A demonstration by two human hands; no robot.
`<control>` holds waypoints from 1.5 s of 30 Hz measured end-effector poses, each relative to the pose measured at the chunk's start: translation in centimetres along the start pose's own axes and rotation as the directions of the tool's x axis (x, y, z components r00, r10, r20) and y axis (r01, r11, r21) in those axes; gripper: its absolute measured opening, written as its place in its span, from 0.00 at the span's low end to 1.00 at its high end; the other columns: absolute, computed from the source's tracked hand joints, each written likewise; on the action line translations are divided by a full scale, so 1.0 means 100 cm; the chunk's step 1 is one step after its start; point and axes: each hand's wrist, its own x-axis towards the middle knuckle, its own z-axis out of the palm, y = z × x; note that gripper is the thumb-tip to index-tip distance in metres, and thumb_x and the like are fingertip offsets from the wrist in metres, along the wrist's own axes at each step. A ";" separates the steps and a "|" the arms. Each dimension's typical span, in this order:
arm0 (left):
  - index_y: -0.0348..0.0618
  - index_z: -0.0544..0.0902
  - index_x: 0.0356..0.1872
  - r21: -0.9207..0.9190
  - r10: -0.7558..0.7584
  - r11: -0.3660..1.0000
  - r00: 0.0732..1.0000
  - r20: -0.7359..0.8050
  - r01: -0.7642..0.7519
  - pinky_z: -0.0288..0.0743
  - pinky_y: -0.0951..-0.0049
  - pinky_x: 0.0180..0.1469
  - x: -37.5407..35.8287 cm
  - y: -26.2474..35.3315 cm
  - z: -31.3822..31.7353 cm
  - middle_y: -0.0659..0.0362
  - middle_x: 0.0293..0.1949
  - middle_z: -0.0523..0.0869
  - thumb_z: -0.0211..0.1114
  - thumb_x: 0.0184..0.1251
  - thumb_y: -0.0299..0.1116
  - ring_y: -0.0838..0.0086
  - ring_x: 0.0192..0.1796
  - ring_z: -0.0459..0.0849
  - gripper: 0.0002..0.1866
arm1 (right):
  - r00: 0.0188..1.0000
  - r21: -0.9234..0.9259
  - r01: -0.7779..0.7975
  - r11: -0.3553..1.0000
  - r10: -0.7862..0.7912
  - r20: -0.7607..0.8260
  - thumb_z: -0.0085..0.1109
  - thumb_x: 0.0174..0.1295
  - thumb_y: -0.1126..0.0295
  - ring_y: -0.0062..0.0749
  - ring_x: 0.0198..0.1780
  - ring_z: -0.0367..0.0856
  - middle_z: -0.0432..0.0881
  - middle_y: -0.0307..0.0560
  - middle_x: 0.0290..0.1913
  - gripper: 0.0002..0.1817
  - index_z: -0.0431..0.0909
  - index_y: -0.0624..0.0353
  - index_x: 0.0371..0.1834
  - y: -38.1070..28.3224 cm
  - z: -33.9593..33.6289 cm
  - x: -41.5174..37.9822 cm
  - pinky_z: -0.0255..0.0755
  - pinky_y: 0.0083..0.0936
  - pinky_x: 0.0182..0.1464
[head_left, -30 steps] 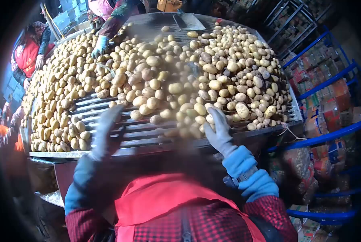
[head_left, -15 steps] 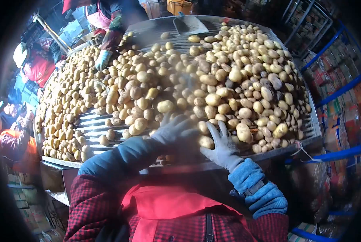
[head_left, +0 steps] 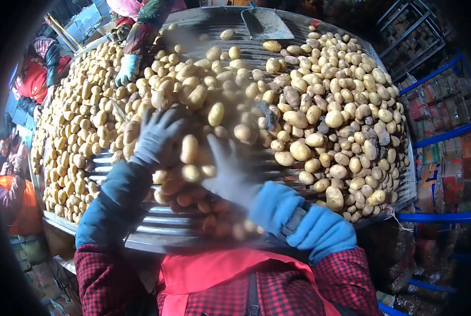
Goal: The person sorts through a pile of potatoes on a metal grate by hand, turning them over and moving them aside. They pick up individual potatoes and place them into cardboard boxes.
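Head view: a ribbed grey metal sorting table [head_left: 167,231] carries yellow-brown potatoes [head_left: 320,121], blue steel racks [head_left: 446,131] beside it. The grey-gloved left hand [head_left: 156,137] rests fingers spread on them; the grey-gloved right hand [head_left: 227,171], blurred, also looks spread.

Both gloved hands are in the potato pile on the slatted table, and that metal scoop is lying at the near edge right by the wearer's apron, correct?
Not quite. The left hand and right hand are in the potatoes on the slatted table, but the metal scoop lies at the far edge, as the head view shows.
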 end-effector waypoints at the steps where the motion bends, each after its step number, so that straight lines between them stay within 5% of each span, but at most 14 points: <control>1: 0.60 0.79 0.67 0.027 -0.092 0.995 0.995 0.026 0.091 0.59 0.39 0.74 -0.001 -0.016 0.003 0.54 0.66 0.78 0.74 0.55 0.46 0.52 0.72 0.72 0.34 | 0.999 0.001 0.041 0.999 -0.041 -0.006 0.75 0.55 0.48 0.68 0.78 0.61 0.58 0.65 0.81 0.55 0.54 0.50 0.84 -0.013 0.002 0.015 0.63 0.54 0.76; 7: 0.61 0.76 0.72 0.066 -0.298 0.950 0.947 -0.117 0.307 0.62 0.44 0.72 -0.027 -0.101 0.035 0.51 0.73 0.75 0.68 0.64 0.37 0.52 0.72 0.74 0.32 | 0.984 0.381 0.128 0.916 -0.166 0.069 0.70 0.64 0.54 0.60 0.69 0.75 0.68 0.62 0.74 0.42 0.62 0.50 0.80 -0.047 0.023 0.091 0.71 0.46 0.71; 11: 0.61 0.77 0.72 0.190 -0.306 0.927 0.944 -0.123 0.325 0.57 0.49 0.78 -0.045 -0.143 0.052 0.49 0.75 0.73 0.64 0.67 0.32 0.52 0.80 0.65 0.30 | 0.840 0.128 0.418 0.899 -0.329 -0.433 0.73 0.58 0.63 0.58 0.64 0.78 0.77 0.59 0.64 0.32 0.76 0.53 0.66 -0.002 -0.037 0.081 0.74 0.46 0.66; 13: 0.61 0.78 0.71 0.115 -0.302 0.941 0.943 -0.141 0.318 0.56 0.48 0.78 -0.043 -0.144 0.047 0.49 0.75 0.73 0.63 0.71 0.34 0.52 0.81 0.64 0.27 | 0.722 -0.024 0.284 0.958 -0.230 -0.652 0.74 0.58 0.64 0.55 0.60 0.80 0.82 0.57 0.56 0.27 0.78 0.57 0.60 0.067 -0.078 0.091 0.75 0.45 0.63; 16: 0.62 0.77 0.72 0.120 -0.300 0.939 0.937 -0.178 0.323 0.53 0.43 0.80 -0.041 -0.151 0.061 0.53 0.77 0.72 0.71 0.65 0.37 0.55 0.81 0.63 0.32 | 0.767 -0.349 -0.398 0.848 0.099 -0.633 0.62 0.69 0.46 0.55 0.64 0.76 0.78 0.58 0.67 0.32 0.78 0.57 0.67 0.124 -0.140 0.057 0.70 0.43 0.69; 19: 0.62 0.77 0.72 0.092 -0.342 0.928 0.925 -0.166 0.360 0.52 0.41 0.80 -0.038 -0.150 0.064 0.54 0.76 0.72 0.71 0.65 0.39 0.56 0.82 0.63 0.32 | 0.846 -0.569 -0.508 0.647 0.248 -0.473 0.53 0.72 0.42 0.51 0.71 0.71 0.74 0.55 0.73 0.32 0.77 0.50 0.71 0.139 -0.137 0.038 0.57 0.51 0.76; 22: 0.62 0.77 0.72 0.100 -0.341 0.928 0.927 -0.156 0.359 0.51 0.40 0.80 -0.037 -0.152 0.065 0.55 0.76 0.72 0.69 0.68 0.41 0.58 0.82 0.63 0.30 | 0.911 -0.530 -0.392 0.752 0.238 -0.336 0.50 0.71 0.35 0.51 0.75 0.64 0.77 0.50 0.68 0.33 0.77 0.44 0.70 0.109 -0.090 0.040 0.37 0.74 0.78; 23: 0.61 0.77 0.72 0.104 -0.352 0.924 0.924 -0.148 0.369 0.51 0.39 0.80 -0.036 -0.152 0.067 0.55 0.76 0.72 0.69 0.68 0.41 0.58 0.82 0.63 0.29 | 0.934 -0.618 -0.263 0.740 0.035 -0.355 0.52 0.70 0.38 0.55 0.74 0.63 0.76 0.51 0.66 0.32 0.78 0.46 0.68 0.094 -0.063 0.033 0.45 0.74 0.75; 26: 0.61 0.76 0.73 0.074 -0.350 0.928 0.924 -0.154 0.364 0.51 0.40 0.80 -0.038 -0.150 0.065 0.56 0.77 0.72 0.69 0.67 0.40 0.59 0.82 0.63 0.32 | 0.927 -0.394 -0.126 0.911 -0.033 -0.373 0.62 0.67 0.44 0.59 0.73 0.63 0.74 0.54 0.63 0.32 0.76 0.51 0.67 0.040 -0.020 0.027 0.67 0.58 0.68; 29: 0.61 0.76 0.73 0.085 -0.345 0.929 0.926 -0.152 0.360 0.51 0.42 0.80 -0.039 -0.151 0.066 0.56 0.77 0.73 0.70 0.66 0.39 0.59 0.82 0.63 0.32 | 0.995 -0.148 0.008 0.989 -0.023 -0.102 0.62 0.70 0.48 0.52 0.78 0.61 0.74 0.56 0.70 0.33 0.75 0.57 0.72 0.016 -0.022 -0.006 0.57 0.48 0.80; 32: 0.58 0.77 0.73 0.073 -0.340 0.932 0.925 -0.169 0.355 0.51 0.45 0.80 -0.038 -0.150 0.066 0.55 0.76 0.73 0.69 0.68 0.40 0.58 0.81 0.64 0.31 | 0.794 -0.235 0.191 0.953 -0.291 -0.534 0.69 0.62 0.59 0.51 0.54 0.84 0.84 0.53 0.52 0.22 0.82 0.58 0.56 0.069 -0.041 -0.014 0.78 0.44 0.60; 33: 0.57 0.77 0.72 0.079 -0.334 0.933 0.926 -0.176 0.352 0.52 0.46 0.80 -0.037 -0.149 0.064 0.53 0.75 0.74 0.69 0.69 0.41 0.57 0.81 0.65 0.30 | 0.775 -0.049 0.074 0.996 -0.088 -0.626 0.68 0.63 0.61 0.51 0.51 0.85 0.85 0.54 0.49 0.19 0.83 0.59 0.53 0.084 -0.062 -0.013 0.80 0.42 0.56; 37: 0.56 0.78 0.71 0.072 -0.362 0.922 0.913 -0.188 0.380 0.54 0.44 0.79 -0.034 -0.136 0.055 0.54 0.74 0.75 0.69 0.71 0.44 0.56 0.80 0.66 0.27 | 0.618 -0.143 -0.707 0.693 0.506 -0.601 0.64 0.64 0.44 0.58 0.67 0.76 0.78 0.62 0.65 0.34 0.76 0.50 0.70 0.129 -0.128 -0.003 0.72 0.51 0.67; 45: 0.61 0.79 0.70 0.099 -0.360 0.917 0.907 -0.218 0.388 0.57 0.47 0.78 -0.034 -0.145 0.062 0.56 0.74 0.76 0.71 0.68 0.43 0.59 0.79 0.67 0.29 | 0.665 -0.395 -0.740 0.544 0.499 -0.556 0.68 0.60 0.45 0.59 0.72 0.66 0.67 0.52 0.74 0.33 0.80 0.54 0.63 0.169 -0.112 0.029 0.69 0.53 0.69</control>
